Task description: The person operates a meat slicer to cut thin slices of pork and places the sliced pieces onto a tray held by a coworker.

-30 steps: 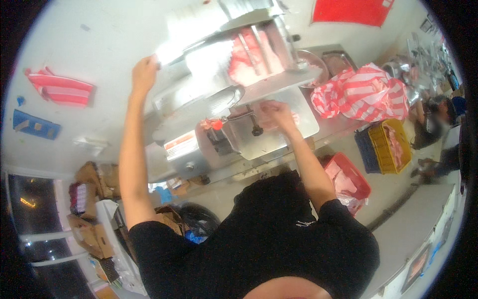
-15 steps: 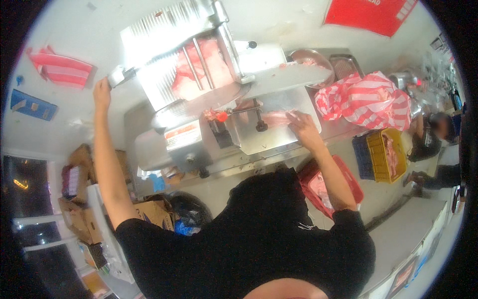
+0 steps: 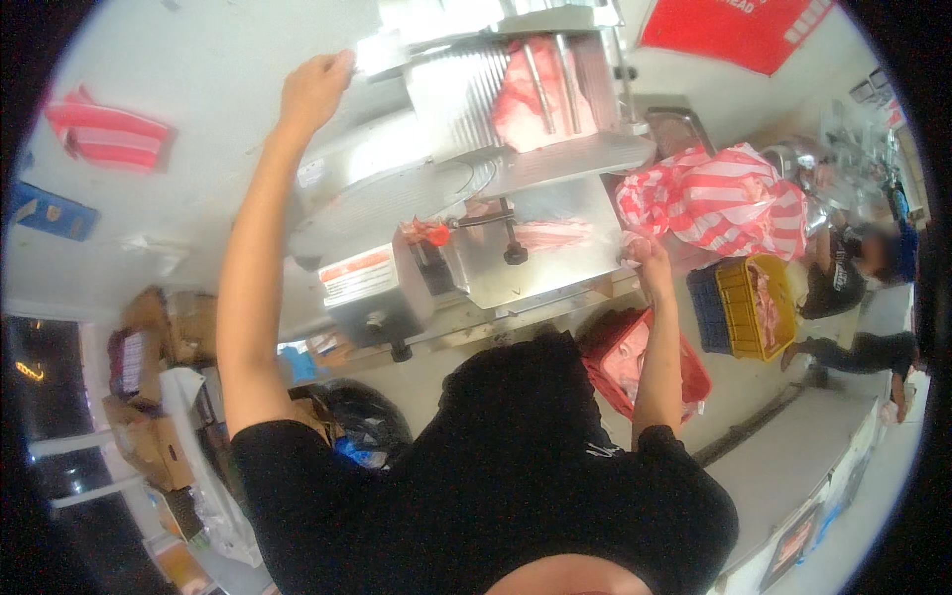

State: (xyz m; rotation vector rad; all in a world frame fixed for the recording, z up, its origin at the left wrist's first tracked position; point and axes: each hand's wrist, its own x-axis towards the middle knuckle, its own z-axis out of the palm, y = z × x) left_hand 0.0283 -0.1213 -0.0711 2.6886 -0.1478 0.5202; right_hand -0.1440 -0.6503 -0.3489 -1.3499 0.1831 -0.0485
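A metal meat slicer (image 3: 367,307) stands in front of me. My left hand (image 3: 315,91), fingers curled, grips the pale end handle (image 3: 380,54) of its sliding carriage (image 3: 451,99). On the carriage a large pink block of meat (image 3: 555,109) lies behind two metal bars. Thin meat slices (image 3: 555,235) rest on the shiny receiving plate (image 3: 496,283). Beside that plate's right edge is my right hand (image 3: 650,263), its fingers closed. Something pinkish shows at the fingertips, too blurred to name.
A red-and-white striped bag (image 3: 729,203) sits right of the slicer. Below it are a yellow crate (image 3: 759,342) and a red tub (image 3: 605,382), both with meat. Cardboard boxes (image 3: 149,441) and a black bag (image 3: 382,416) lie at left. A person (image 3: 838,283) is at far right.
My left hand has pushed the carriage and the meat block away and to the right. My right hand has moved off the slices to the plate's right edge.
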